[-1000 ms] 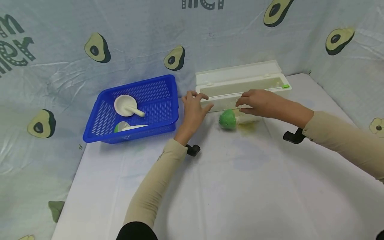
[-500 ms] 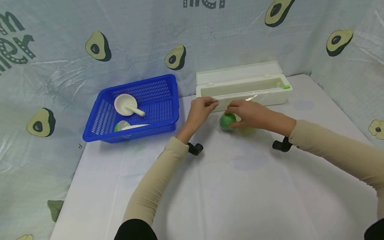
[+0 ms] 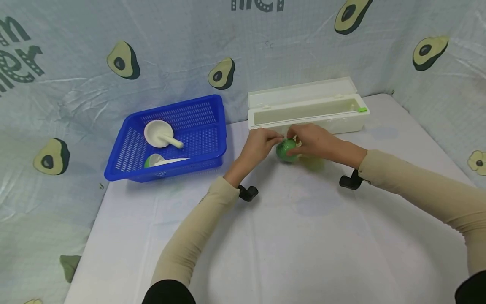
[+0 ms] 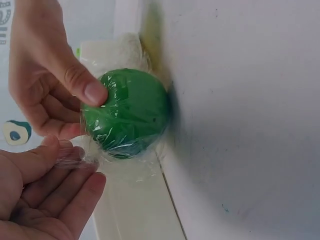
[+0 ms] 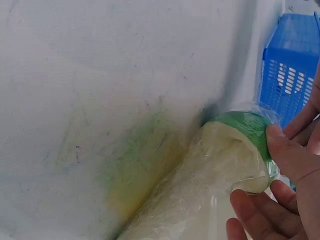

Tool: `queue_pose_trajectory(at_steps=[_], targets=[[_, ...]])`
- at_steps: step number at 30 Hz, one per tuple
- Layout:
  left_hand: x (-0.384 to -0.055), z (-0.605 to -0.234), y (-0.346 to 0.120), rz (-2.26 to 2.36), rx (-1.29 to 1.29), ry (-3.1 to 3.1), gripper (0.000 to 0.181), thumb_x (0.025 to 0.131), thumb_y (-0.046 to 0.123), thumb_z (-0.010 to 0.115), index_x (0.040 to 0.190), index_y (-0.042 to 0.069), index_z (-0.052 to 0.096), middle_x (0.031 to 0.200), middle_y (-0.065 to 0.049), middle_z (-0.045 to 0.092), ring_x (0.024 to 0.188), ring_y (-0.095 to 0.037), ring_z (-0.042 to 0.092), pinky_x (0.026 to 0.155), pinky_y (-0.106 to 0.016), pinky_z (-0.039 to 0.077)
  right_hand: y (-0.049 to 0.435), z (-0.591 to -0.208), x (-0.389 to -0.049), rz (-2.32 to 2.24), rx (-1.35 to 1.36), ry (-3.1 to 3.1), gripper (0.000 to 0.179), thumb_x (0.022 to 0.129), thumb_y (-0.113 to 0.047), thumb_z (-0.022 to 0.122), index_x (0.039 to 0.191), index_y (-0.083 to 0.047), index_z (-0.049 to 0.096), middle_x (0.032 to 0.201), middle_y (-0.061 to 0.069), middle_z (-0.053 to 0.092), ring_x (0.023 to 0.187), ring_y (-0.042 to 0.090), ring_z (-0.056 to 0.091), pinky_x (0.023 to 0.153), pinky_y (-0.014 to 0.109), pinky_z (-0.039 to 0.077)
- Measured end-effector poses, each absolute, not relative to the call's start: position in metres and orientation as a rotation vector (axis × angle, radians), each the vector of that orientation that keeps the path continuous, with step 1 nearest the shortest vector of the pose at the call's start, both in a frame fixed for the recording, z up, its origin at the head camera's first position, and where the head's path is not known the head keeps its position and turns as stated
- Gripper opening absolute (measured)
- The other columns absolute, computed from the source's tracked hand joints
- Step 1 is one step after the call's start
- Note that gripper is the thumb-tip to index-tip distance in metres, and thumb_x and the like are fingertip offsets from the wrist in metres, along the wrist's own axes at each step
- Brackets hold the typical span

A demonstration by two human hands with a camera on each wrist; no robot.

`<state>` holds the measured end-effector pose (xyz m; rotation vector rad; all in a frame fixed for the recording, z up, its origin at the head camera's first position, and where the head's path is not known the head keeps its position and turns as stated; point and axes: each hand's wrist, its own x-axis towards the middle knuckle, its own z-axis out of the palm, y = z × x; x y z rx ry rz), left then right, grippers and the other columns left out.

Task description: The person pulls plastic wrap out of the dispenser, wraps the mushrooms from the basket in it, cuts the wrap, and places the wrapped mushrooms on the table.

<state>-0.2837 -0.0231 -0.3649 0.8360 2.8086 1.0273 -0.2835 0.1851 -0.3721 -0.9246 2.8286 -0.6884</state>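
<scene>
A thing with a rounded green end and a cream body lies on the table, covered in clear plastic wrap. Its exact kind is hard to tell under the film. My right hand grips the green end, thumb on the green and fingers behind it. From the left side, my left hand pinches a loose edge of the plastic wrap between thumb and fingers. Just behind both hands stands a long white wrap dispenser box, its lid raised.
On the left sits a blue perforated basket. A white ladle and a green-and-white piece with a pale handle lie inside it. An avocado-print sheet hangs behind the white table.
My right hand has come down and left from above the wrapped thing onto its green end. My left hand has moved right, close to it, and now pinches the film.
</scene>
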Motion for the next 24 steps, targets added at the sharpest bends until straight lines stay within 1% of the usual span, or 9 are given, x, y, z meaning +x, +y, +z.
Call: queue_pose_trajectory(at_steps=[3,6,11,13,17,20,22,24], targets=[[-0.28,-0.367,-0.02,1.0,0.918,2.806,0.022,0.099,0.016,0.066,0.113,0.005,0.078,0.11,-0.008,0.076,0.098,-0.014,0.071,0.078,-0.021,0.053,0.188,-0.372,-0.285,-0.723,-0.88,2.824,0.04,0.085,-0.025,0.085,0.11,-0.002,0.063,0.108,0.013,0.073,0.097,0.03,0.069,0.08,0.042,0.058],[-0.277,-0.371,-0.019,0.912,1.021,2.831,0.02,0.098,0.015,0.067,0.111,0.006,0.079,0.111,-0.007,0.076,0.096,-0.015,0.072,0.078,-0.021,0.054,0.19,-0.372,-0.287,-0.741,-0.894,2.821,0.036,0.086,-0.026,0.084,0.108,-0.004,0.066,0.107,0.01,0.074,0.096,0.029,0.069,0.08,0.042,0.058],[-0.274,-0.378,-0.02,0.685,1.239,2.859,0.019,0.099,0.009,0.066,0.112,0.004,0.078,0.124,-0.009,0.072,0.112,-0.019,0.069,0.091,-0.022,0.054,0.19,-0.371,-0.29,-0.765,-0.938,2.819,0.03,0.087,-0.025,0.082,0.105,-0.005,0.071,0.101,0.008,0.075,0.091,0.028,0.069,0.076,0.042,0.057],[-0.273,-0.38,-0.022,0.585,1.332,2.868,0.02,0.1,0.007,0.063,0.115,0.005,0.077,0.129,-0.01,0.068,0.115,-0.022,0.067,0.094,-0.023,0.054,0.19,-0.371,-0.292,-0.772,-0.936,2.821,0.029,0.087,-0.025,0.082,0.106,-0.004,0.072,0.1,0.008,0.075,0.089,0.027,0.069,0.074,0.042,0.057],[-0.273,-0.386,-0.025,0.46,1.499,2.87,0.022,0.103,0.007,0.06,0.119,0.005,0.075,0.132,-0.013,0.062,0.113,-0.024,0.067,0.093,-0.025,0.054,0.191,-0.374,-0.295,-0.801,-0.886,2.805,0.03,0.087,-0.027,0.083,0.108,-0.006,0.074,0.096,0.007,0.075,0.084,0.024,0.069,0.072,0.04,0.056],[-0.273,-0.39,-0.026,0.416,1.586,2.837,0.025,0.104,0.008,0.058,0.125,0.0,0.07,0.133,-0.017,0.057,0.11,-0.025,0.067,0.092,-0.025,0.054,0.195,-0.375,-0.297,-0.82,-0.847,2.785,0.03,0.087,-0.028,0.083,0.109,-0.008,0.076,0.093,0.005,0.076,0.082,0.021,0.068,0.07,0.038,0.054],[-0.273,-0.391,-0.027,0.401,1.607,2.811,0.029,0.103,0.007,0.056,0.129,-0.002,0.067,0.134,-0.019,0.054,0.109,-0.024,0.066,0.091,-0.025,0.054,0.198,-0.374,-0.298,-0.82,-0.856,2.765,0.029,0.088,-0.027,0.082,0.11,-0.009,0.077,0.096,0.005,0.076,0.084,0.021,0.067,0.071,0.037,0.053],[-0.273,-0.389,-0.028,0.391,1.608,2.796,0.032,0.101,0.006,0.056,0.129,-0.004,0.065,0.134,-0.02,0.053,0.108,-0.024,0.065,0.089,-0.026,0.055,0.2,-0.373,-0.3,-0.807,-0.898,2.738,0.029,0.089,-0.025,0.081,0.112,-0.008,0.077,0.103,0.005,0.076,0.089,0.023,0.067,0.073,0.038,0.053]])
